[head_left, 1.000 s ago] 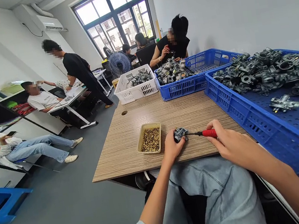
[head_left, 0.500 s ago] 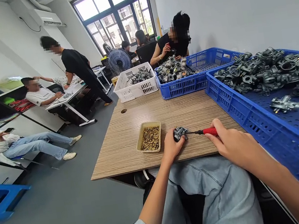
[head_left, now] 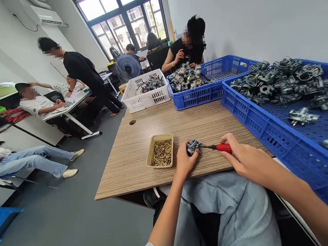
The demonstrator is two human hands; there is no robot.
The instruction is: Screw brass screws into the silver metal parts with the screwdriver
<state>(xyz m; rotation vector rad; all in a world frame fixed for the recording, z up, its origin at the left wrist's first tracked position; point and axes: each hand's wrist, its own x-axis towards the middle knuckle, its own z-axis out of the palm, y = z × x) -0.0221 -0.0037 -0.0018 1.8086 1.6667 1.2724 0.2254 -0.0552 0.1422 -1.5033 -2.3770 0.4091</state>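
Near the front edge of the wooden table, my left hand (head_left: 185,159) is closed around a small grey metal carburetor (head_left: 194,146). My right hand (head_left: 239,156) grips the red handle of a screwdriver (head_left: 223,148). The screwdriver lies nearly level, its dark shaft reaching left to the side of the carburetor. Its very tip is too small to make out. Just left of my left hand stands a tan plastic tub (head_left: 148,164) holding many small brass pieces (head_left: 162,153).
A large blue crate (head_left: 257,125) with many carburetors stands close on my right. Behind the table (head_left: 123,178) are another blue crate (head_left: 197,97) and a white crate (head_left: 132,103), both holding metal parts. A person (head_left: 185,50) sits beyond them; others are at the left.
The whole view has shifted slightly, so most things appear a little further left. Both hands keep their holds on the carburetor and the screwdriver.
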